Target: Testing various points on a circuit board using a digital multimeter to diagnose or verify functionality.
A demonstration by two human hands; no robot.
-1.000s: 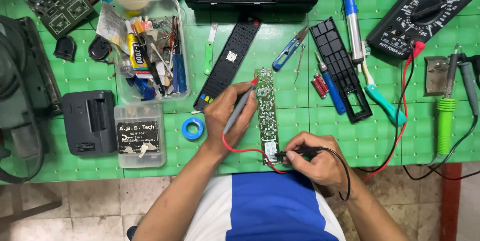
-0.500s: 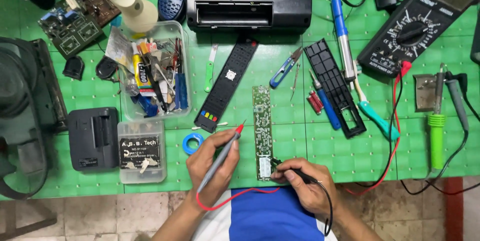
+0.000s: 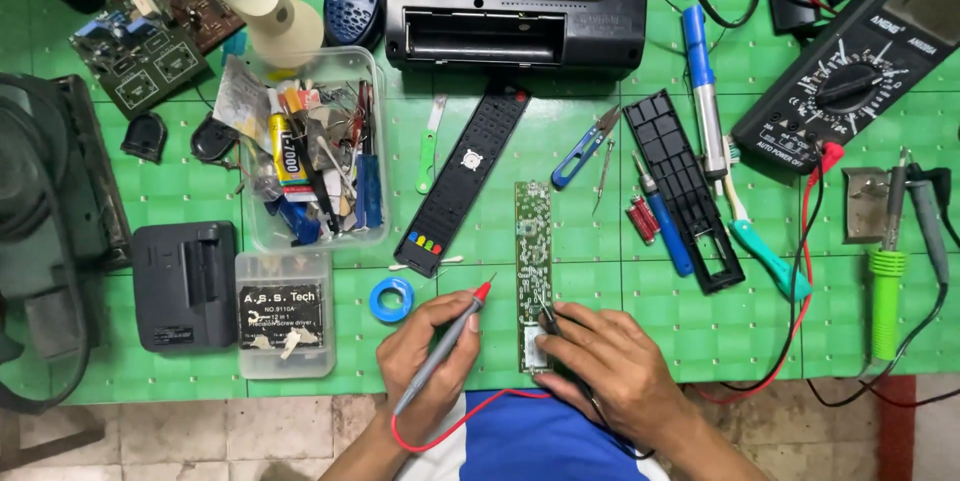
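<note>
A long narrow green circuit board [image 3: 533, 241] lies on the green mat near the front edge. My left hand [image 3: 432, 356] holds a grey meter probe with a red tip [image 3: 455, 333], its tip lifted off to the left of the board. My right hand [image 3: 610, 366] grips a black probe [image 3: 548, 319] and rests on the board's near end, the tip touching the board. A red lead runs from the left probe under my wrists. The black multimeter [image 3: 860, 71] sits at the far right.
A black remote keypad shell [image 3: 472, 176] and a black back cover [image 3: 683, 186] flank the board. A clear tub of tools [image 3: 315, 156], a small clear screwdriver box [image 3: 285, 316], blue tape roll [image 3: 391, 299], black radio [image 3: 515, 1], snips, screwdrivers and soldering iron [image 3: 885, 281] surround them.
The view has shifted so the table sits lower and closer. My left hand pulled the red probe off the board toward me; my right hand keeps the black probe at the board's near end.
</note>
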